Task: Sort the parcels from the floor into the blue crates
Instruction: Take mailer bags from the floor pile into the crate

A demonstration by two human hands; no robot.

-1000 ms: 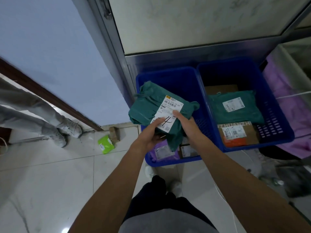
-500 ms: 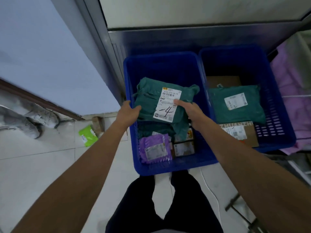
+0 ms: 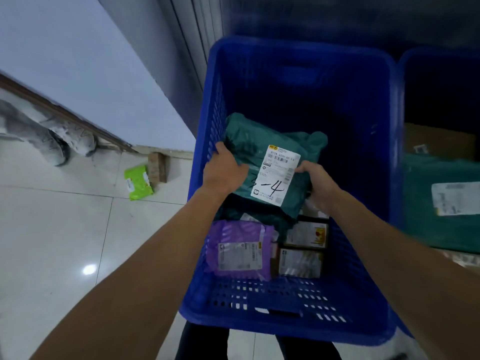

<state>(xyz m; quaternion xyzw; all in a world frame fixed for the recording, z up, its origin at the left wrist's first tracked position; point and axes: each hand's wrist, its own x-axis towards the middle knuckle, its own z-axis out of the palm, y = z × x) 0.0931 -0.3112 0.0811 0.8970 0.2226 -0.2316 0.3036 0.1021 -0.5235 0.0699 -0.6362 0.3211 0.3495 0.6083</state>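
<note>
Both hands are inside the near blue crate (image 3: pixel 293 61), gripping a dark green poly-mailer parcel (image 3: pixel 249 141) from opposite sides. The left hand (image 3: pixel 224 172) is closed over the parcel's left edge, close to the crate's perforated left wall; the right hand (image 3: pixel 318 183) pinches its right edge, the thumb lying on the corner of the white shipping label (image 3: pixel 276 175). The parcel sits in the middle of the crate, over the other parcels; whether it rests on them or hangs just above cannot be told. Its long axis runs diagonally, from the far left toward the near right, and the label faces up with its barcode end toward the far wall and a handwritten "4" at its near end.

Nearer the person lie a purple mailer (image 3: pixel 241 250) and, just beside it on the right, two small labelled boxes (image 3: pixel 301 261), one behind the other. Another dark green bag shows beneath the held parcel.

A second blue crate (image 3: pixel 401 141) stands touching the first on the right, holding a green labelled parcel (image 3: pixel 441 224) and a cardboard box (image 3: pixel 439 144) behind it.

On the tiled floor (image 3: pixel 52 229) to the left, a lime-green packet (image 3: pixel 137 181) lies next to a small brown box (image 3: pixel 157 167) by the wall.
</note>
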